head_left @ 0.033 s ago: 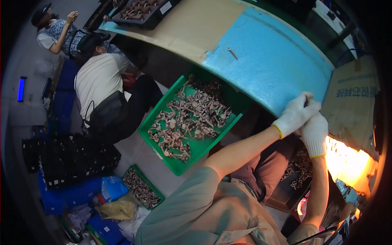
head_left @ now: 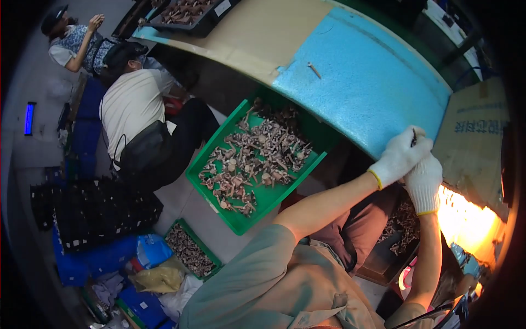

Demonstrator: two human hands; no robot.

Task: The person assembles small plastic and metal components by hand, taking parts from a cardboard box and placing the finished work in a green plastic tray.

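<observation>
Both hands wear white knit gloves and meet at the right edge of the blue-topped table. My left hand [head_left: 395, 156] has its fingers closed around something small and dark, of which only a bit shows at the fingertips. Pressed up against it from below is my right hand [head_left: 424, 183], also closed; its fingertips are mostly hidden, so what it grips cannot be made out. A small metal-looking pin-shaped piece [head_left: 314, 70] lies alone on the blue surface [head_left: 361, 82]. Left of my arms, a green bin [head_left: 241, 226] holds many small brownish metal parts [head_left: 257, 153].
To the right stand a cardboard sheet [head_left: 474, 126] and a bright glow [head_left: 468, 219]. A dark tray of parts [head_left: 392, 263] sits below my arms. A black tray [head_left: 205, 24] stands on the table's far left. A smaller green bin [head_left: 189, 249] is on the floor. Two people [head_left: 137, 104] are at left.
</observation>
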